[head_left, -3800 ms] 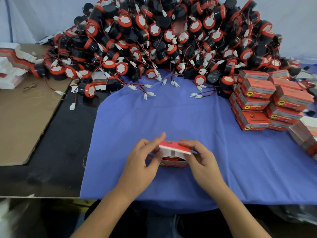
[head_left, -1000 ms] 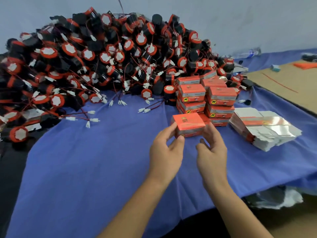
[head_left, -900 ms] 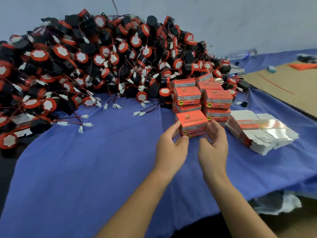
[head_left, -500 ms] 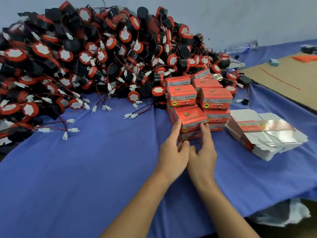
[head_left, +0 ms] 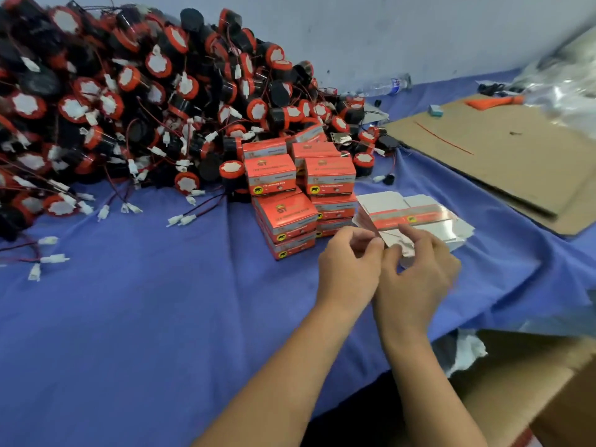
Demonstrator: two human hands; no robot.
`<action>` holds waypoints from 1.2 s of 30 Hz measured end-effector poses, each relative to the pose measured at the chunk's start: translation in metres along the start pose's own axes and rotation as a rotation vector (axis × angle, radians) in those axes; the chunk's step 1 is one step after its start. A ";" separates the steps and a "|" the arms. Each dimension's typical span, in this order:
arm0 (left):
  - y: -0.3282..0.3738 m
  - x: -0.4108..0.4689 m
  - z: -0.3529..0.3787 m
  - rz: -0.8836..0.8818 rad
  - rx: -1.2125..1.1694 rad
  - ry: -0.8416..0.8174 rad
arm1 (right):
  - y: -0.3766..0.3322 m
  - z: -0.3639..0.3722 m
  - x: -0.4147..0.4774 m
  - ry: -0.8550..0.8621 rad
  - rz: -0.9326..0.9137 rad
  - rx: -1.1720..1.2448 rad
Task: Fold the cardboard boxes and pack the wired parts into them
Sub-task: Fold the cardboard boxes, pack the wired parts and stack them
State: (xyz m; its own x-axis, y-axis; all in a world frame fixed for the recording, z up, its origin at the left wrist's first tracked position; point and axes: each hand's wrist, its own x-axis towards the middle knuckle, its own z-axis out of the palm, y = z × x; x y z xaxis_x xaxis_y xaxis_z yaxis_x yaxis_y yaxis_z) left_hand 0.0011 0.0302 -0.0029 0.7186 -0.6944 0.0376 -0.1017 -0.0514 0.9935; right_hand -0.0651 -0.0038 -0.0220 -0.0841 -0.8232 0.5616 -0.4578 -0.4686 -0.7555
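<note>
A big heap of black-and-red wired parts (head_left: 154,101) with white connectors covers the back left of the blue cloth (head_left: 145,317). Packed orange boxes (head_left: 285,214) stand stacked in front of it. To their right lies a pile of flat silver-and-orange box blanks (head_left: 416,214). My left hand (head_left: 350,269) and my right hand (head_left: 416,272) meet at the near edge of that pile, fingertips pinching a flat blank (head_left: 395,241) between them. The lower part of this blank is hidden by my fingers.
A brown cardboard sheet (head_left: 503,156) lies at the back right, with a small teal block (head_left: 435,110) and an orange tool (head_left: 493,101) on it. A plastic bottle (head_left: 387,87) rests by the wall. An open carton (head_left: 532,382) sits below the table's right edge.
The closed orange box has been set on the front stack and let go. Both hands have moved right to the pile of flat blanks and pinched one.
</note>
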 end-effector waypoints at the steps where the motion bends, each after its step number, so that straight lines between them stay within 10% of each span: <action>1: 0.002 0.007 0.009 -0.068 0.028 -0.014 | 0.005 -0.002 0.009 -0.011 0.034 -0.105; 8: -0.006 0.032 0.037 -0.212 0.257 -0.089 | 0.036 -0.002 0.032 -0.215 0.178 -0.392; 15: -0.005 0.029 0.030 0.014 0.271 0.013 | 0.032 -0.008 0.036 -0.175 0.239 -0.282; 23: 0.026 0.007 0.003 0.020 -0.152 -0.125 | 0.010 -0.044 0.047 -0.154 0.084 -0.145; 28: 0.026 -0.045 -0.081 0.058 -0.263 -0.140 | -0.020 -0.064 0.019 -0.396 -0.026 0.214; 36: -0.013 -0.145 -0.216 -0.001 0.095 0.211 | -0.093 -0.040 -0.089 -0.852 -0.235 0.135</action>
State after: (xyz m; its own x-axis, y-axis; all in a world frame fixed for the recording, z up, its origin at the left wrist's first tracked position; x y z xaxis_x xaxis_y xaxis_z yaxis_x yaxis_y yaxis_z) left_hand 0.0466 0.2863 0.0022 0.8456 -0.5295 0.0680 -0.1581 -0.1267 0.9793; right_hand -0.0502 0.1262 0.0117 0.7097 -0.6346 0.3061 -0.2677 -0.6447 -0.7160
